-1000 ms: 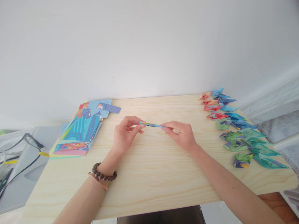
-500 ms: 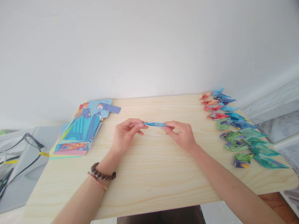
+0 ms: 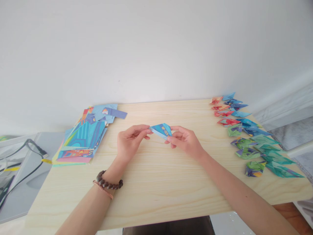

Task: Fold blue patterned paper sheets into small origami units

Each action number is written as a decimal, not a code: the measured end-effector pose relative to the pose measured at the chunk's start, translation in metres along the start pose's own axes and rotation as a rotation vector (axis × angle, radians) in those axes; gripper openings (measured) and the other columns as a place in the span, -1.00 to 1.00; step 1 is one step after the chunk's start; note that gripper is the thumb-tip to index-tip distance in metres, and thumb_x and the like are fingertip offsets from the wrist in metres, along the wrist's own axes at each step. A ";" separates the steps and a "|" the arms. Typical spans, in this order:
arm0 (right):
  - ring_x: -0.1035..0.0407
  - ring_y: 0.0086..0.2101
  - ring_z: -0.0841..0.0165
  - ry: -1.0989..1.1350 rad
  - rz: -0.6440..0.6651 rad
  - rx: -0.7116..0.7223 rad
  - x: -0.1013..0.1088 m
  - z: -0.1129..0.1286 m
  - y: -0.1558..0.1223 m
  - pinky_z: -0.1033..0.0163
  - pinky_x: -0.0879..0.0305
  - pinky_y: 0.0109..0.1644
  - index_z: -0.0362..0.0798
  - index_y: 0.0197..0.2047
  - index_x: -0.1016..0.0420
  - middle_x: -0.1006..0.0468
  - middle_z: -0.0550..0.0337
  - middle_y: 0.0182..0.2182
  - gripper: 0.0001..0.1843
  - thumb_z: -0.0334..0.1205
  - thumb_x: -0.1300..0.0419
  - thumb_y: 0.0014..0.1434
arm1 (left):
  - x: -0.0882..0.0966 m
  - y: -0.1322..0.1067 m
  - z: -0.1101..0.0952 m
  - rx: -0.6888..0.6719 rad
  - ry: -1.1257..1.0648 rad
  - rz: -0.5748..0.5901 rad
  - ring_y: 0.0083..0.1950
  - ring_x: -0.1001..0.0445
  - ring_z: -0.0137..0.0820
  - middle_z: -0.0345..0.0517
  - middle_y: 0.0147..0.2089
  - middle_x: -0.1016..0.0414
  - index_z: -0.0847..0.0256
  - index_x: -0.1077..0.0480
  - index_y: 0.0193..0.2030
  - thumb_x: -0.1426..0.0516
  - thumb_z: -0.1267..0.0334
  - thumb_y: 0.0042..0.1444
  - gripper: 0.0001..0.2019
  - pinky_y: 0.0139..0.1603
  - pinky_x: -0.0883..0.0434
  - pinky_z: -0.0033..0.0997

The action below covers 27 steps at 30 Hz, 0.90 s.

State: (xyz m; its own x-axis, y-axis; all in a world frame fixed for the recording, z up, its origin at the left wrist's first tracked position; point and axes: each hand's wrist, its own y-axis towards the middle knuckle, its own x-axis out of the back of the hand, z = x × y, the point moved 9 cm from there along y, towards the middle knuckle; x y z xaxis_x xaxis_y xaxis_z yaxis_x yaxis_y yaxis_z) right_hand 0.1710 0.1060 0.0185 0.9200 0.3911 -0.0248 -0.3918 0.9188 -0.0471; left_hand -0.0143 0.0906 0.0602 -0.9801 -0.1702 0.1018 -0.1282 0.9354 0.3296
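A small piece of folded blue paper (image 3: 161, 130) with yellow lettering is held above the table, its flat face toward me. Thumb and fingers of my left hand (image 3: 132, 138) pinch its pointed left end. On the other side, my right hand (image 3: 184, 140) grips the wider right end, thumb in front and fingers behind. Part of that right edge is hidden by the fingers. A dark bead bracelet (image 3: 110, 184) and a copper-coloured bangle circle my left wrist.
A stack of colourful printed paper sheets (image 3: 81, 138) lies at the table's left. Several folded paper pieces (image 3: 246, 143), red, blue, green and teal, line the right side. Beyond the wooden table (image 3: 156, 192) stands a white wall. Cables (image 3: 31, 147) lie on a grey surface at left.
The folded blue paper has turned from nearly edge-on to showing its broad lettered face. My right hand has shifted slightly left and down on it; my left hand keeps its pinch.
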 end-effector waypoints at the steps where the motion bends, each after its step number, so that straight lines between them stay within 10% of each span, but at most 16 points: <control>1: -0.40 -0.54 0.43 0.013 -0.006 -0.010 0.001 0.000 0.000 0.29 -0.36 -0.43 -0.05 -0.04 -0.39 -0.58 0.21 -0.48 -0.58 -0.15 -0.29 0.03 | 0.000 0.000 -0.001 -0.018 0.048 0.013 -0.42 -0.57 -0.38 -0.13 -0.36 -0.60 0.26 -0.51 -0.24 -0.26 0.29 0.01 -0.84 -0.38 -0.55 -0.41; 16: -0.36 -0.54 0.45 0.029 0.007 0.063 0.007 0.009 0.002 0.29 -0.34 -0.44 -0.08 0.00 -0.40 -0.52 0.21 -0.50 -0.60 -0.04 -0.15 0.16 | -0.010 0.000 -0.019 -0.264 0.559 0.179 -0.19 -0.58 -0.35 -0.14 -0.13 -0.59 0.14 -0.48 -0.24 -0.10 0.24 0.18 -0.87 -0.18 -0.45 -0.44; 27: -0.32 -0.67 0.50 -0.188 -0.226 0.221 0.023 0.023 -0.006 0.34 -0.33 -0.55 -0.05 -0.22 -0.54 -0.55 0.25 -0.57 -0.76 -0.09 -0.25 0.07 | -0.003 0.005 0.014 0.095 0.256 0.190 -0.25 -0.53 -0.36 -0.03 -0.13 -0.58 0.22 -0.45 -0.28 -0.16 0.16 0.12 -0.83 -0.31 -0.47 -0.44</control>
State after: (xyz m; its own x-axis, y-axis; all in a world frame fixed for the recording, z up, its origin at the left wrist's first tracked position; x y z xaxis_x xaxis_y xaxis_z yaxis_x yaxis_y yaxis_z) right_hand 0.1945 0.1103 0.0417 0.9761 0.1609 0.1462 -0.1869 0.9644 0.1870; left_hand -0.0138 0.1003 0.0482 -0.9196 -0.0515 0.3896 0.0276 0.9805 0.1948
